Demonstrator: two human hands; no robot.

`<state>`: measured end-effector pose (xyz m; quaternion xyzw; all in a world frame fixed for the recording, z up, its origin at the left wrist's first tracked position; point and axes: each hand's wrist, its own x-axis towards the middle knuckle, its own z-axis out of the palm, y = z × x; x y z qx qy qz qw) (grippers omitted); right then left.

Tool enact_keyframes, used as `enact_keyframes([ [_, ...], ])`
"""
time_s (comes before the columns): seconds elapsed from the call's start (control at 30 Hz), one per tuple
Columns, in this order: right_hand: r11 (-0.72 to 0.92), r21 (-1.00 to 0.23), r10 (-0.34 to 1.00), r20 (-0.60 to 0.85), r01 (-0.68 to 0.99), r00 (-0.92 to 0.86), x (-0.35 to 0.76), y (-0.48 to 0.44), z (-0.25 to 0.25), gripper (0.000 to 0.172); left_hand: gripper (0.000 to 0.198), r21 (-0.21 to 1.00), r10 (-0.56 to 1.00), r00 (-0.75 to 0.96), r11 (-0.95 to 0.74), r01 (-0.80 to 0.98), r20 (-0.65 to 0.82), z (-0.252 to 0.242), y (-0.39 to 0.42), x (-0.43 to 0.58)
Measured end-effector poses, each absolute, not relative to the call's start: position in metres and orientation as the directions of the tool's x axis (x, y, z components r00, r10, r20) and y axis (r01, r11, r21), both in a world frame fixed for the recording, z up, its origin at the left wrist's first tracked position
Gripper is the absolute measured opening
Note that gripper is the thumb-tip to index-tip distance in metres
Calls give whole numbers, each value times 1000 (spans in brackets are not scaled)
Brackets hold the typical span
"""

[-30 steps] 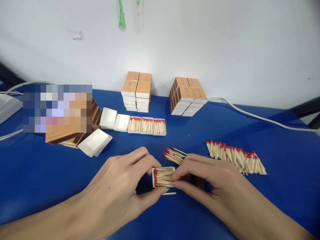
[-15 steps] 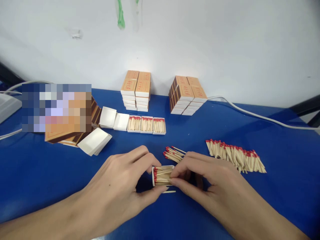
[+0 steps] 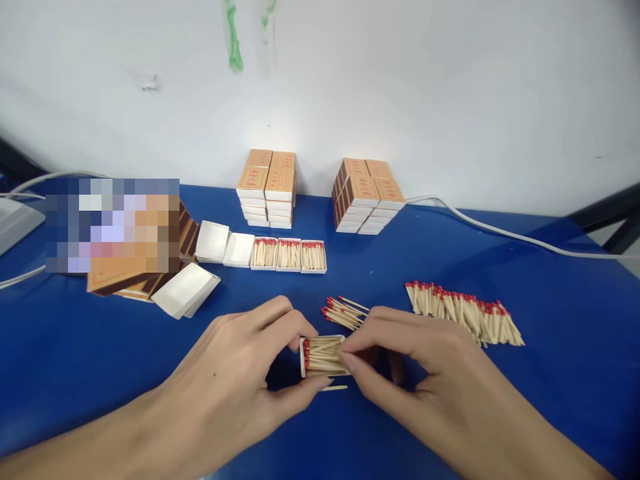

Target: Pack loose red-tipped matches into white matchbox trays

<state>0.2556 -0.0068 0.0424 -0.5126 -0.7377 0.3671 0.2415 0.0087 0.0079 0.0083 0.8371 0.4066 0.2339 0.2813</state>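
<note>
**A:** How are the hands set?

**B:** The left hand (image 3: 240, 373) is half curled. Its thumb and forefinger pinch the left end of the small white tray (image 3: 323, 355). The tray is packed with red-tipped matches and lies on the blue worktop (image 3: 75, 347). The right hand (image 3: 425, 373) is half closed too. Its thumb and forefinger grip the tray's right end, with the fingertips on the matches.

**A:** And around the tray?

**B:** A single match (image 3: 334, 387) lies just in front of it. A small bunch of loose matches (image 3: 343, 312) sits just behind it. A long row of matches (image 3: 465, 313) lies well off to its right. Farther behind the tray, three filled trays (image 3: 289, 255) stand side by side, and two stacks of boxes (image 3: 267, 187) stand beyond them.

**A:** Anything changed from a second ago?

**B:** Hardly anything. Both hands keep the same pinch and the tray has stayed where it was. The whole scene has only slid slightly leftward in view.
</note>
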Motion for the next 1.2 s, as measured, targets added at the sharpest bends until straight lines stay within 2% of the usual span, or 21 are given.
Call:
enact_keyframes([
  [0.1, 180, -777, 944, -35, 603, -328, 256, -8, 42, 20, 13, 667, 811, 564, -507, 546, 154, 9, 7, 8],
  [0.2, 215, -759, 925, -45, 615, -378, 255, -8, 40, 21, 14, 674, 819, 555, -494, 549, 148, 9, 6, 8],
  [0.33, 259, -738, 926, 6, 623, -378, 256, -8, 42, 22, 14, 668, 817, 555, -502, 549, 158, 9, 6, 8],
  [0.4, 327, -724, 918, 89, 608, -387, 258, -9, 43, 21, 13, 657, 820, 548, -507, 558, 167, 9, 7, 7],
  [0.5, 516, -673, 831, 241, 531, -502, 259, -11, 39, 19, 15, 627, 830, 532, -507, 591, 169, 9, 10, 6],
  [0.63, 640, -545, 754, 309, 542, -579, 258, -14, 28, 17, 18, 611, 838, 522, -500, 615, 161, 9, 13, 6],
  [0.77, 645, -497, 763, 383, 580, -520, 258, -14, 26, 16, 19, 599, 829, 532, -517, 612, 173, 9, 13, 6],
  [0.97, 607, -514, 783, 257, 606, -566, 259, -12, 26, 17, 19, 597, 824, 540, -524, 608, 173, 9, 13, 7],
  [1.2, 592, -528, 802, 318, 608, -505, 262, -12, 28, 18, 15, 583, 816, 555, -532, 614, 160, 9, 13, 5],
])
